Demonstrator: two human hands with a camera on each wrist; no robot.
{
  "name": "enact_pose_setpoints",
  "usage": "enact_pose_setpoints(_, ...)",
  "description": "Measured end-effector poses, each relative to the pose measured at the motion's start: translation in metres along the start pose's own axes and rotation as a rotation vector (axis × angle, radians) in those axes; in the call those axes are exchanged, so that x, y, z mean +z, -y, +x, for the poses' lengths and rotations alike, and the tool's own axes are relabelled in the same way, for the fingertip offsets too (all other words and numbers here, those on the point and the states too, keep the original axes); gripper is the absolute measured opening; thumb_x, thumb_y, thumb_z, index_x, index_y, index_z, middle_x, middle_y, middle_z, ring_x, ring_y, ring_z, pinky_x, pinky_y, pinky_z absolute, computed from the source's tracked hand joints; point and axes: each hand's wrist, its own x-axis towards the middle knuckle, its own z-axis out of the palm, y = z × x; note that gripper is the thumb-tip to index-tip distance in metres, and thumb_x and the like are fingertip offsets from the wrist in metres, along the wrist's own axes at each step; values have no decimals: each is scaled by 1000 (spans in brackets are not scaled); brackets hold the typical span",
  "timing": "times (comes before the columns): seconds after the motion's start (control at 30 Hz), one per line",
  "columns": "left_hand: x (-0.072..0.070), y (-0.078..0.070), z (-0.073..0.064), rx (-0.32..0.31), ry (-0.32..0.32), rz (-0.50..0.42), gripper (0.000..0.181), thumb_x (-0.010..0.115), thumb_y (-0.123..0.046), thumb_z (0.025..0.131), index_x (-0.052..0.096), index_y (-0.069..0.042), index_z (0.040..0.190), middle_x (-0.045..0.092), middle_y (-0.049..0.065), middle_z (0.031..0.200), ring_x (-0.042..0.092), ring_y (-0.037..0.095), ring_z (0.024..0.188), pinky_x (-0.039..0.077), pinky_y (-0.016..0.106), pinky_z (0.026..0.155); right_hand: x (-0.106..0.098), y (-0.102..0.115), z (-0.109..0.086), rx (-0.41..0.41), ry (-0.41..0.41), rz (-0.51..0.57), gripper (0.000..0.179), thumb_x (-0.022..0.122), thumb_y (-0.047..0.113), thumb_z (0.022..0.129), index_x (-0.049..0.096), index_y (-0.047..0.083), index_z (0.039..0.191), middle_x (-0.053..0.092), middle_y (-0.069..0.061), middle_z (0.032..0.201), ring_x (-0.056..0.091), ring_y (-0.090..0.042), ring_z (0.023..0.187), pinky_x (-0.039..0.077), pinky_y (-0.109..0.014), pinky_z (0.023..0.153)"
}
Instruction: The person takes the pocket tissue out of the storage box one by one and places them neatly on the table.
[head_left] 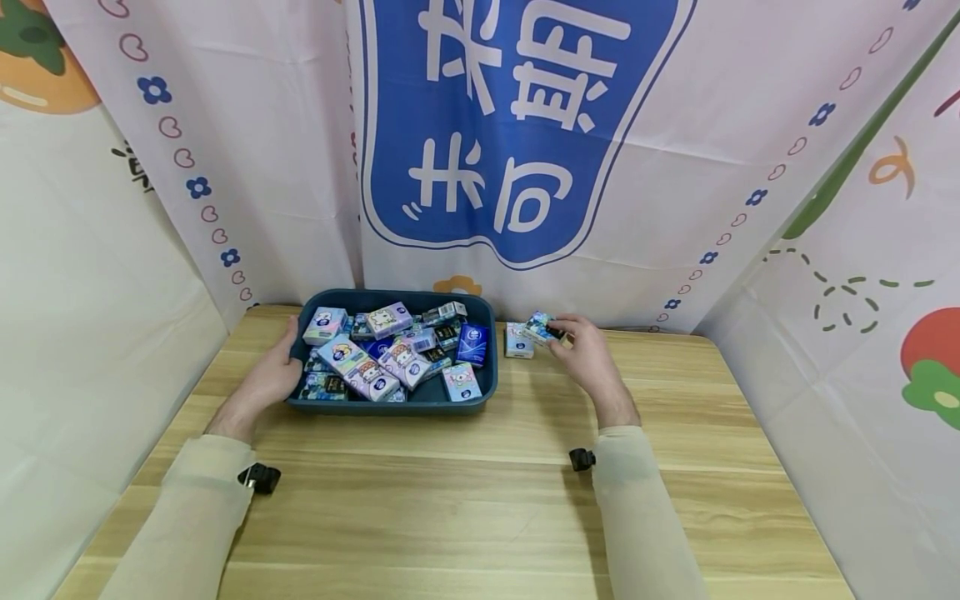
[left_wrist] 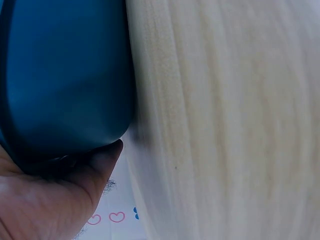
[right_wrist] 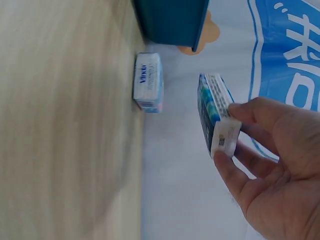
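My left hand (head_left: 273,371) rests against the outside of the left end wall of a dark teal bin (head_left: 390,408), fingers fairly straight along it. The left wrist view has that hand (left_wrist: 55,200) under the bin's rim, with some fingers hidden. Several small tissue packs, such as a purple one (head_left: 390,319) and a dark blue one (head_left: 472,344), lie jumbled in the bin. Between thumb and fingers, my right hand (head_left: 588,354) pinches a blue-green patterned tissue pack (right_wrist: 212,107) above the table. Just below and left of it, a pale tissue pack (right_wrist: 148,82) stands beside the bin.
The wooden table (head_left: 420,508) ends at the back against a white printed cloth (head_left: 637,250) with a large blue sign. Similar cloths hang at the left and right. Black wrist cameras sit on both sleeves.
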Motion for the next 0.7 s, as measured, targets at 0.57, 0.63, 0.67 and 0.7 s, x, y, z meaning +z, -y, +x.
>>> enact_pose_setpoints(0.57,0,2,1,-6,-1,-10,76,23,-10,122,-21,-12,183,-23,25,192,-10,61,180,1,79,147,7,-23,5,130,-88,-121,43,74,8,112,73,-9,152,63,-33,166,61,-51,157,51,-62,136)
enact_pose_setpoints(0.63,0,2,1,-5,-2,-10,76,23,-10,122,-21,-12,183,-23,25,192,-10,61,180,1,79,147,8,-24,5,145,-80,-128,44,75,9,112,73,-8,153,63,-32,166,59,-51,159,49,-62,138)
enact_pose_setpoints(0.67,1,2,1,-3,-1,-11,76,23,-10,122,-21,-12,183,-23,25,192,-10,61,179,1,79,147,8,-24,5,152,-76,-130,44,75,9,112,73,-8,153,63,-32,166,59,-51,159,49,-62,138)
enact_pose_setpoints(0.7,1,2,1,-3,-1,-11,76,23,-10,122,-21,-12,183,-23,25,192,-10,61,179,1,79,147,9,-24,6,156,-72,-136,44,75,9,112,73,-7,153,64,-32,166,59,-51,159,49,-62,138)
